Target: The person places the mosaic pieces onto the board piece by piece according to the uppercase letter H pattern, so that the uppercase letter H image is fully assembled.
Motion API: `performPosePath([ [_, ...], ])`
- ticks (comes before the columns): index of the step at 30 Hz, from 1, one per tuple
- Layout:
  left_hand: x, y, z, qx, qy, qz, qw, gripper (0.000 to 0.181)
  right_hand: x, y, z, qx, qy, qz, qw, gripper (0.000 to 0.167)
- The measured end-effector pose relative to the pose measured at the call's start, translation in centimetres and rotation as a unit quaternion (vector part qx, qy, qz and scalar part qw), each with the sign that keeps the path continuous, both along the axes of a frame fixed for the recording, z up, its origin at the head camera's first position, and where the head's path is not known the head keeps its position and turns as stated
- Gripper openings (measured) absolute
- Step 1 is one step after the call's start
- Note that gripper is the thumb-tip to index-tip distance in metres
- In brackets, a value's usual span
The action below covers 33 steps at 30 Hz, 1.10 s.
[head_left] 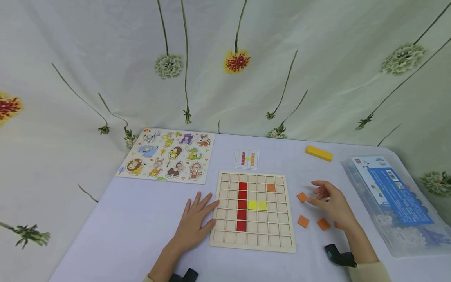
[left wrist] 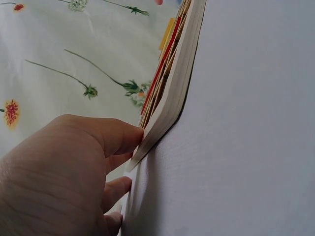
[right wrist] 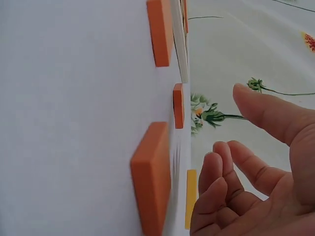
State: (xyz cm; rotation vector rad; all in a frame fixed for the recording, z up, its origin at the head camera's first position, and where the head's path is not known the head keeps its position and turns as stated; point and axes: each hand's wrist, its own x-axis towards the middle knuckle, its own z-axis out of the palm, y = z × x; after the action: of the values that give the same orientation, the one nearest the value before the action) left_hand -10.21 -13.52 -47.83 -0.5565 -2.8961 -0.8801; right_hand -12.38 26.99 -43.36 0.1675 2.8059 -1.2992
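A wooden grid board (head_left: 251, 239) lies on the table, holding a column of red tiles (head_left: 242, 205), two yellow tiles (head_left: 252, 205) and one orange tile (head_left: 271, 188). My left hand (head_left: 195, 223) rests at the board's left edge with fingers spread. In the left wrist view, its thumb and a finger touch the board's edge (left wrist: 165, 105). To the right of the board, my right hand (head_left: 329, 203) hovers with thumb and fingers apart, holding nothing. Its thumb is nearest a loose orange tile (head_left: 302, 197). Several more orange tiles (head_left: 303, 221) lie around it, one partly hidden under the wrist.
Behind the board lies a small pattern card (head_left: 246, 159). An animal puzzle board (head_left: 165, 156) is at the back left. A yellow bar (head_left: 318, 153) lies at the back right, and a clear plastic box (head_left: 398, 207) with a blue-and-white label stands at the right.
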Motion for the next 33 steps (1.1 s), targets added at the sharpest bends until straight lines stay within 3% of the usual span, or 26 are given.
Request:
performPosePath([
  [6,0.0,0.0,-0.1,0.003,0.007,-0.002,1.0000,0.049,-0.2,0.0,-1.7,-0.009,-0.029,-0.012,0.9995,0.057],
  [11,0.0,0.0,-0.2,0.004,0.010,-0.001,0.9999,0.049,-0.4,-0.4,-2.5,0.045,-0.022,0.003,0.9987,0.054],
  [16,0.0,0.0,-0.2,0.005,0.017,-0.002,0.9999,0.049,-0.1,-0.8,-2.6,0.090,0.008,0.013,0.9958,0.049],
  [33,0.1,0.0,-0.2,-0.003,0.009,0.002,1.0000,0.050,0.0,-1.0,-2.8,0.110,0.022,0.003,0.9937,0.041],
])
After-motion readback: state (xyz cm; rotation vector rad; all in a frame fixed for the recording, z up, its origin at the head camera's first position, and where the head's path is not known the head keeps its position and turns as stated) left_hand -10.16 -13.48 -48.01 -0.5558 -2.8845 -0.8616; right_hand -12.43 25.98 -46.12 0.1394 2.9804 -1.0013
